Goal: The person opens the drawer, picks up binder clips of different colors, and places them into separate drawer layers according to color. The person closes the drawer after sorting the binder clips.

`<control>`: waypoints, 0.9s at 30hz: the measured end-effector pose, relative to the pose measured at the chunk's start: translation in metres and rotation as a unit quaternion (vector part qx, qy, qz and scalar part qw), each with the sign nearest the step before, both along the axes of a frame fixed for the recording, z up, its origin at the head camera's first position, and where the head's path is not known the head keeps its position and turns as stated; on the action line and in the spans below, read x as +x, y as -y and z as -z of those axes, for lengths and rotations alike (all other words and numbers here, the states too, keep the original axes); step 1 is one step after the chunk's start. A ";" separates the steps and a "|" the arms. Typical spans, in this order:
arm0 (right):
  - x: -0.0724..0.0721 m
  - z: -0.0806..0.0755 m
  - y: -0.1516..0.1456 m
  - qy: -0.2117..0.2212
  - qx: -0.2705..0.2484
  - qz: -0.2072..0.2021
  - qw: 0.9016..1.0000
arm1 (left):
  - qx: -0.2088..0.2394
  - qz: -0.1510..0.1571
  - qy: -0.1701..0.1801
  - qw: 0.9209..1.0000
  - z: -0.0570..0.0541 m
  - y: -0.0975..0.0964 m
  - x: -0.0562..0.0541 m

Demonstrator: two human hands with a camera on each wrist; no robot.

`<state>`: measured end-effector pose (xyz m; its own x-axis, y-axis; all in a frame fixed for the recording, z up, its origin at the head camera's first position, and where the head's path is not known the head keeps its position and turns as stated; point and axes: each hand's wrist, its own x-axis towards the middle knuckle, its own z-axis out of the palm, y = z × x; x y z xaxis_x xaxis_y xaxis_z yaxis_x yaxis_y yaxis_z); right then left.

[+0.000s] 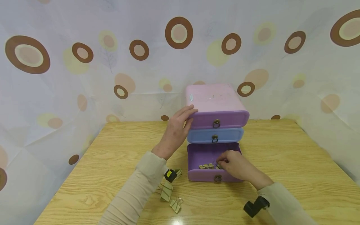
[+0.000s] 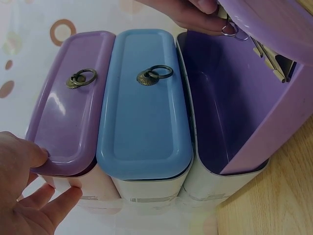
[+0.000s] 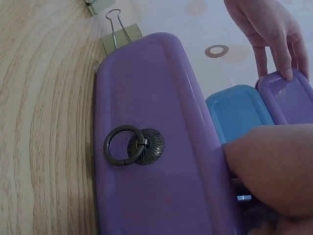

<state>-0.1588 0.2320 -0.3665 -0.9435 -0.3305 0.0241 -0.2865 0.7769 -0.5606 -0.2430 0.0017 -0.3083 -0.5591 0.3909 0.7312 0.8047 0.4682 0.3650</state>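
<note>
A small cabinet with a pink top (image 1: 211, 97) holds a purple top drawer (image 1: 202, 120), a blue middle drawer (image 1: 202, 136) and a pulled-out purple bottom drawer (image 1: 201, 176). My left hand (image 1: 175, 131) rests on the cabinet's upper left corner, its thumb against the top drawer's front and its fingers extended along the side. Inside the bottom drawer, my right hand (image 1: 237, 165) pinches a gold binder clip (image 1: 219, 167), partly hidden by the fingers. Another binder clip (image 1: 206, 166) lies beside it, near the drawer's front wall.
Left of the drawer, binder clips lie on the wooden table (image 1: 281, 150): a large one (image 1: 167, 191), a smaller one (image 1: 176, 205), and one (image 1: 178, 172) partly behind the left wrist camera. A patterned sheet (image 1: 152, 28) hangs behind the table.
</note>
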 end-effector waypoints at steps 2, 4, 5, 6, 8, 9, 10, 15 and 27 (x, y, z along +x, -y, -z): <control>-0.001 0.000 0.000 0.004 0.004 -0.005 1.000 | 0.000 0.000 -0.001 1.000 0.000 0.000 0.000; -0.001 0.001 0.001 0.002 0.009 -0.008 1.000 | -0.001 -0.001 0.000 1.000 0.000 0.001 0.000; -0.001 0.001 0.002 0.002 0.011 -0.008 1.000 | -0.001 -0.001 0.001 1.000 0.000 0.001 0.000; -0.001 0.001 0.002 0.002 0.013 -0.007 1.000 | -0.002 -0.002 0.002 1.000 0.000 0.001 0.001; -0.001 0.001 0.003 0.004 0.015 -0.002 1.000 | -0.003 -0.003 0.004 1.000 0.000 0.001 0.001; -0.001 0.001 0.003 0.005 0.015 0.000 1.000 | -0.003 -0.003 0.004 1.000 0.000 0.001 0.001; -0.001 0.001 0.004 0.007 0.015 0.001 1.000 | -0.004 -0.003 0.004 1.000 0.000 0.001 0.001; 0.001 0.000 0.005 0.011 0.007 0.004 1.000 | -0.006 -0.003 -0.002 1.000 0.000 0.001 0.000; 0.005 -0.002 0.005 -0.021 0.013 0.010 1.000 | -0.009 -0.002 -0.003 1.000 -0.002 0.001 0.001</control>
